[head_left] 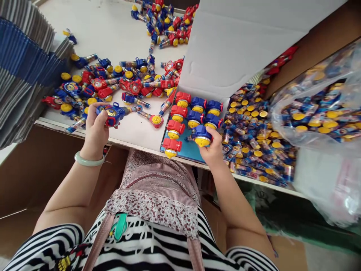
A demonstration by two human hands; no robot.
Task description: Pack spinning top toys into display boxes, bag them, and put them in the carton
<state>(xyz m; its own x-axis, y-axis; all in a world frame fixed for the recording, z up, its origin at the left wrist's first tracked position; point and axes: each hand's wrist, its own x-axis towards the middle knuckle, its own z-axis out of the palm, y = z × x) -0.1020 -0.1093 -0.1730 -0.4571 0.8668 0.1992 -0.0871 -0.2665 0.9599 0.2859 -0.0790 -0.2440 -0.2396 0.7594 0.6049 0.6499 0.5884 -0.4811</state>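
Observation:
My left hand (97,122) is closed around blue and red toys (115,113) with clear candy-filled tubes, held above the table's front edge. How many it grips is partly hidden by the fingers. My right hand (213,148) grips a blue toy (202,134) with a yellow cap, over the front of an open display box (186,149) with a blue inside. In that box a column of red toys (175,129) stands at the left. Several blue toys (213,107) stand in rows beside them, yellow caps toward me.
Loose red and blue toys (132,86) lie in a heap behind my left hand, with another pile (166,22) farther back. Folded cardboard boxes (25,67) are stacked at the left. Small candy tubes (254,143) and a clear plastic bag (316,150) fill the right side.

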